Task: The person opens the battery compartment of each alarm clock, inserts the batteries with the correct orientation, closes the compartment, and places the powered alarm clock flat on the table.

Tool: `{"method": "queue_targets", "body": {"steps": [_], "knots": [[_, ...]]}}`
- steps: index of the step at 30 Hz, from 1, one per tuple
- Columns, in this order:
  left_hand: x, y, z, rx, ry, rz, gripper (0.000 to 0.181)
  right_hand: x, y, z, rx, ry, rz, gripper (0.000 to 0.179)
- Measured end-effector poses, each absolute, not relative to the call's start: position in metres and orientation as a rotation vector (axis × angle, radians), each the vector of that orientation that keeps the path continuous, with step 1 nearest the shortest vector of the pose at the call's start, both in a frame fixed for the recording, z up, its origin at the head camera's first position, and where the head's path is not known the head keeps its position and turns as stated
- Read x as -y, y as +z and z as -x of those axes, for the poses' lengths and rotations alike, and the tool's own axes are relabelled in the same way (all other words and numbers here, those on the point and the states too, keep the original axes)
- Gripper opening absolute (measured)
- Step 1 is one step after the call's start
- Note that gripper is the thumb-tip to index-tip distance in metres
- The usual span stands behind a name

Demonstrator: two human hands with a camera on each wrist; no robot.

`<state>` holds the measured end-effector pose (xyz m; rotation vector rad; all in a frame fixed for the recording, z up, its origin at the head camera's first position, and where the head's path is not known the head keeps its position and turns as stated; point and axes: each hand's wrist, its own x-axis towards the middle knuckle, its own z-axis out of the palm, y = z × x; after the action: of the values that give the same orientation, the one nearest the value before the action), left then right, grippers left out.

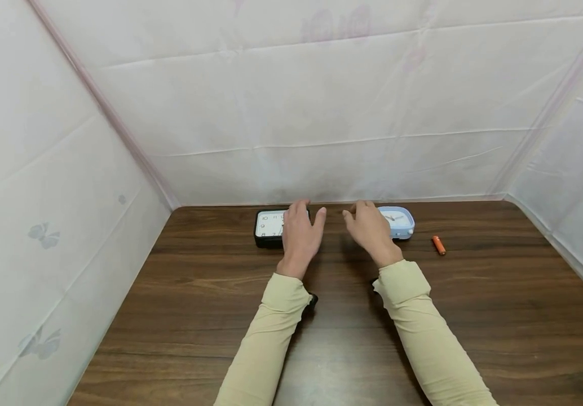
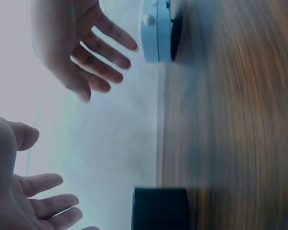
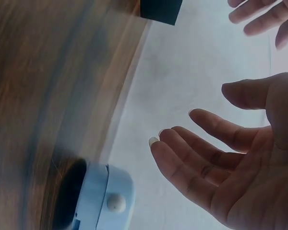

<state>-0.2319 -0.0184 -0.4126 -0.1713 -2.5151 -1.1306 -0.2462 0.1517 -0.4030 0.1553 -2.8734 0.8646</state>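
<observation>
A black-framed clock (image 1: pixel 269 225) with a white numbered dial stands at the back of the table. My left hand (image 1: pixel 301 237) is in front of its right half in the head view, thumb spread from the fingers, holding nothing. To the right is a light blue clock (image 1: pixel 400 225), partly hidden behind my right hand (image 1: pixel 371 230). That hand's fingers are loosely bent with nothing in them; in the right wrist view they hang beside the blue clock's body (image 3: pixel 110 196), apart from it. From the left wrist, the black clock's side (image 2: pixel 161 211) shows as a dark block.
An orange battery (image 1: pixel 438 245) lies on the brown wooden table (image 1: pixel 195 316), right of the blue clock. White sheeting (image 1: pixel 291 101) walls off the back and both sides, close behind the clocks. Dark wrist devices (image 1: pixel 313 300) show under the sleeves.
</observation>
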Motion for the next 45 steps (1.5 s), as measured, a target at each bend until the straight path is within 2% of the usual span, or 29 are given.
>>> {"method": "queue_targets", "body": {"steps": [15, 38, 45], "knots": [[-0.025, -0.414, 0.227, 2.573, -1.199, 0.248, 0.055, -0.183, -0.394, 0.243, 2.826, 0.865, -0.060, 0.041], [-0.049, -0.434, 0.234, 2.715, -1.136, 0.313, 0.053, -0.220, -0.391, 0.243, 2.818, 0.967, 0.129, 0.044], [-0.054, -0.439, 0.232, 2.767, -1.117, 0.325, 0.049, -0.228, -0.398, 0.249, 2.887, 0.964, 0.177, 0.050]]}}
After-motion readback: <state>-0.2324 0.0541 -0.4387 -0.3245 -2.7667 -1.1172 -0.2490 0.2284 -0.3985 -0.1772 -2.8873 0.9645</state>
